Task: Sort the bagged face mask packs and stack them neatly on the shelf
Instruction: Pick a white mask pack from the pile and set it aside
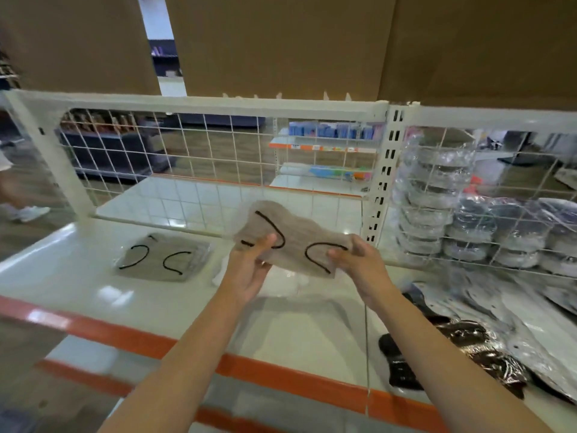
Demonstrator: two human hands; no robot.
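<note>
Held up in the air by both hands, above the white shelf (93, 295): one tan mask pack (290, 242) in a clear bag. Pinched on its left end by the left hand (249, 270), thumb on top and fingers under. Pinched on its right end by the right hand (359, 260), the same way. Stretched side to side between the two hands, long way running left to right, flat face turned up toward the camera, far left corner tipped up a bit. Two black ear loops on top, curved like little hooks. Lying flat on the shelf to the left, well apart from the hands: a second tan pack (164, 257) with black loops too, also long from left to right. On the right of the shelf, near the front: a loose pile of dark packs (468, 348) in shiny bags, all mixed up. Behind that, past the white post (385, 176): neat stacks of gray bagged packs (437, 195) behind a wire grid (515, 214). Along the front of the shelf, an orange strip (281, 373). At the back, a white wire fence (187, 148), and through it more store shelves with bright things, blurry and far away. Up above, big brown cardboard sheets (281, 42). On the far left edge, a white shoe (31, 212) on a wood-look floor.
</note>
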